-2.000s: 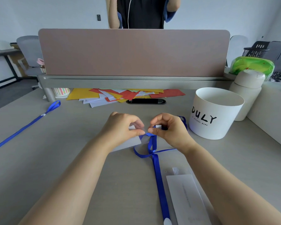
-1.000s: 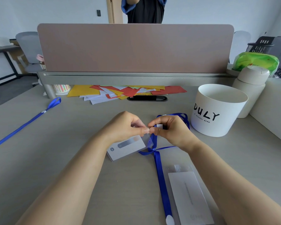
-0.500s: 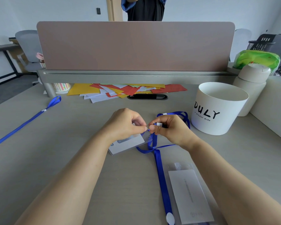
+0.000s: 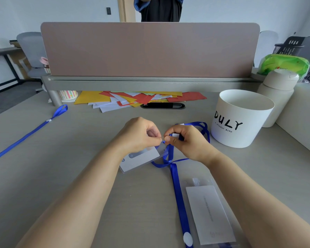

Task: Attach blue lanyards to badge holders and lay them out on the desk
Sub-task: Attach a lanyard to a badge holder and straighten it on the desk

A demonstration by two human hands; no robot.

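A wide stretch of tabletop [image 4: 61, 167] lies open between the left hand [image 4: 138, 136] and the diagonal blue lanyard [image 4: 25, 135] far left. Beyond the hands, a band of open surface runs to the coloured paper pile [image 4: 132, 99] and black cable slot [image 4: 162, 105]; the partition screen [image 4: 150, 49] closes the far side. To the right, the white "DULY" tub [image 4: 240, 126] stands near the right hand [image 4: 190, 144], only a lanyard loop [image 4: 197, 123] between them. A cream flask [image 4: 276, 97] sits just behind the tub. Near right, a flat badge holder [image 4: 209, 212] and blue strap [image 4: 178, 194] cover the surface.

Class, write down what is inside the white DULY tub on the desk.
The tub shows only its bare white inner wall. Its near side hides the bottom, so any contents cannot be seen.
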